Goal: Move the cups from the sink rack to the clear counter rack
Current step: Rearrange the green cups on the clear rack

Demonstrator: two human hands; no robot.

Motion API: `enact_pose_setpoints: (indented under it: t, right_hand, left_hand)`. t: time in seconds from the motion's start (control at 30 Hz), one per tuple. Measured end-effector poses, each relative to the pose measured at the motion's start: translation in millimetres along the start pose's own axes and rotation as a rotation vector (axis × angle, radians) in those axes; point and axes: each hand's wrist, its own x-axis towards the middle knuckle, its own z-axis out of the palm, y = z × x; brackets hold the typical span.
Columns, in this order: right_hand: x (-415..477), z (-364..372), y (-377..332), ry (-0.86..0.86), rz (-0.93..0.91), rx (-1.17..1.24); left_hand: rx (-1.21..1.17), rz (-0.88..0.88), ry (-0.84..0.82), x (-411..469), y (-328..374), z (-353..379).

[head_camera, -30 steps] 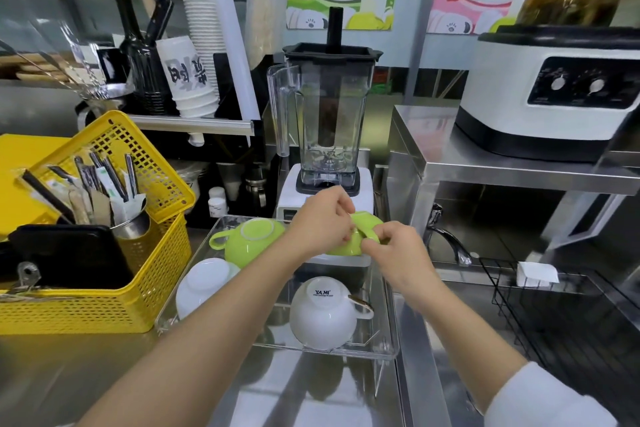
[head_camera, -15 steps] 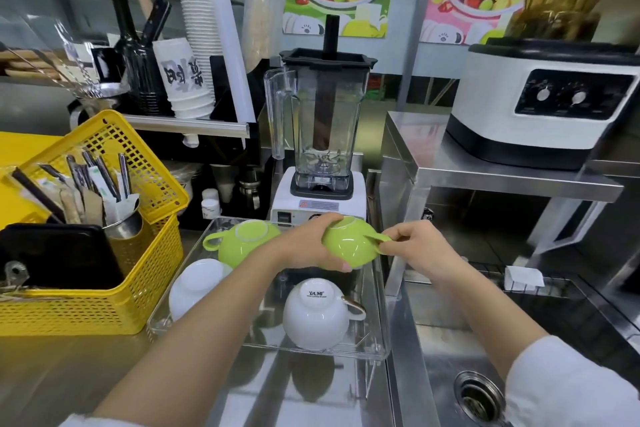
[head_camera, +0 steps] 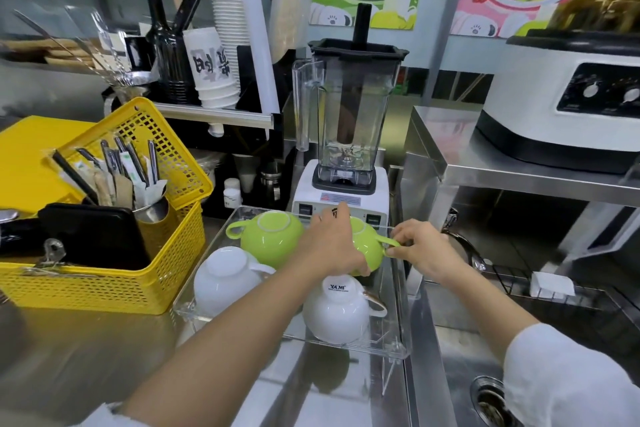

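A clear counter rack (head_camera: 398, 329) holds three cups upside down: a green cup (head_camera: 270, 239) at the back left, a white cup (head_camera: 223, 279) at the front left and a white cup (head_camera: 337, 312) at the front right. A second green cup (head_camera: 369, 243), also upside down, is low over the rack's back right corner. My left hand (head_camera: 332, 246) covers its body from the left. My right hand (head_camera: 424, 250) pinches its handle. The black wire sink rack (head_camera: 585, 305) at the right shows no cups.
A yellow basket (head_camera: 114, 274) with cutlery and a black case stands left of the clear rack. A blender (head_camera: 346, 135) stands right behind it. The sink drain (head_camera: 491, 399) lies at the lower right, below a steel shelf carrying a white appliance (head_camera: 561, 104).
Both hands have lowered the green cup from mid-air down into the back right corner of the clear rack.
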Motion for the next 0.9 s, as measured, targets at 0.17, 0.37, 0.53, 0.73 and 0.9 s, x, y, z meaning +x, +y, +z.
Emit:
enact_pose_setpoints:
  t: [0.17, 0.37, 0.53, 0.73, 0.9]
  right_hand:
    - [2, 4, 3, -0.009, 0.018, -0.077]
    - [0, 7, -2, -0.037, 0.019, -0.157]
    - [-2, 4, -5, -0.066, 0.041, -0.206]
    - [-4, -5, -25, 0.049, -0.017, -0.169]
    - [1, 5, -60, 0.082, -0.102, 0.035]
  left_hand:
    - [0.032, -0.015, -0.006, -2, 0, 3]
    - [0.098, -0.057, -0.022, -3, 7, 7]
    - [0.061, -0.045, -0.119, 0, 3, -3]
    - [-0.314, -0.085, 0.005, 2, -29, -50]
    - [-0.277, -0.194, 0.171, 3, -72, -75]
